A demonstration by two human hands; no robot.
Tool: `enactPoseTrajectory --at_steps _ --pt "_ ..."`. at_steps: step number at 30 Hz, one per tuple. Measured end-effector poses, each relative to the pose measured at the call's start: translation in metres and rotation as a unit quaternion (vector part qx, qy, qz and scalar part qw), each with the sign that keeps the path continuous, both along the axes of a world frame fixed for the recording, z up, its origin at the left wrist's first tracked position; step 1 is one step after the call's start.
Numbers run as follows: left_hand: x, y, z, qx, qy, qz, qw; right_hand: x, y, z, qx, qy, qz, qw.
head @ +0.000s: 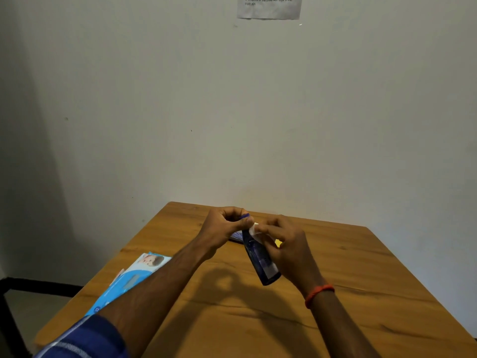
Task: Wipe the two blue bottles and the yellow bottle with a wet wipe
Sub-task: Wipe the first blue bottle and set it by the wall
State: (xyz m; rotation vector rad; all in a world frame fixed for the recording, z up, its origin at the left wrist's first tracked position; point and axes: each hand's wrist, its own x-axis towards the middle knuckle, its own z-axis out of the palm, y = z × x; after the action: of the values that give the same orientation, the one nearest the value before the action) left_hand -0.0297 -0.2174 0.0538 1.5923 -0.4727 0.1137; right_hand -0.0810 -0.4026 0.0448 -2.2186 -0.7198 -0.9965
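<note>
Bottle [261,258] is held between both hands above the table [366,275]. Left hand [224,226] pinches the cap. Right hand [287,248] grips the wipe [254,229] at the neck. Long axis slants: cap away, base toward the wearer.

A bare room: wooden table [335,319], blank wall [232,99], taped instruction sheet [268,7].

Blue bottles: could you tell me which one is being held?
The tilted dark blue bottle in the left hand and right hand; the other blue bottle lies on the wooden table.
</note>
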Motion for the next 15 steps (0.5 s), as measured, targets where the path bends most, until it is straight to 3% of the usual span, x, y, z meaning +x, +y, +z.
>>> enactPoseTrajectory --at_steps 5,8,12,15 --pt "-0.001 0.0 -0.005 0.001 0.004 0.029 1.0 -0.015 -0.006 -0.019 -0.152 0.023 0.02 0.988" --pt "-0.002 -0.001 -0.009 -0.005 0.013 0.051 0.999 -0.012 -0.009 -0.013 -0.129 0.04 0.045 0.99" --pt "-0.003 -0.006 -0.006 -0.021 0.021 0.065 0.997 -0.01 0.01 0.003 -0.066 -0.007 0.017 0.998" --pt "-0.002 -0.006 -0.002 -0.006 0.016 0.079 0.997 -0.022 0.02 0.003 -0.16 -0.028 -0.003 0.987"
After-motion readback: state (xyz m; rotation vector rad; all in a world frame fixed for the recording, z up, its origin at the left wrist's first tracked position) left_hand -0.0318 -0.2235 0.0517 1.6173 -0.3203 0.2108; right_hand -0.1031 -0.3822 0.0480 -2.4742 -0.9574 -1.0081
